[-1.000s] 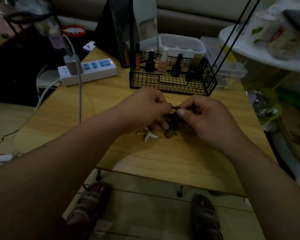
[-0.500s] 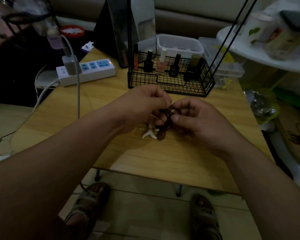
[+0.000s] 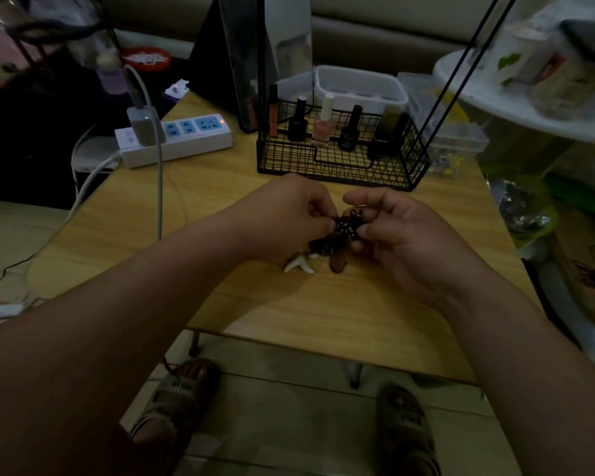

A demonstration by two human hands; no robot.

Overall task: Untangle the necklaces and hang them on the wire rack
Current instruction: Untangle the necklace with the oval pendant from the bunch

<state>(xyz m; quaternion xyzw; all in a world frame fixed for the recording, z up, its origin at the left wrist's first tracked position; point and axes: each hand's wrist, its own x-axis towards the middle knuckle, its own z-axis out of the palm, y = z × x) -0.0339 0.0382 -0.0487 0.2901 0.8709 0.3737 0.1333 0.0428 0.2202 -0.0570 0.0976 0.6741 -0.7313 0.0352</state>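
The dark tangle of necklaces (image 3: 337, 237) sits just above the desk (image 3: 323, 310), pinched between the fingers of the left hand (image 3: 289, 218) and right hand (image 3: 402, 242). Behind it, the wire rack (image 3: 340, 159) holds 5 nail-polish bottles (image 3: 323, 121).

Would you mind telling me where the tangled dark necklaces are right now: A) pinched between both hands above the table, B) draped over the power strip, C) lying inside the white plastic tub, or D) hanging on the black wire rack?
A: the tangled necklaces are pinched between the left hand and right hand, in front of the wire rack, with pendants dangling onto the table.
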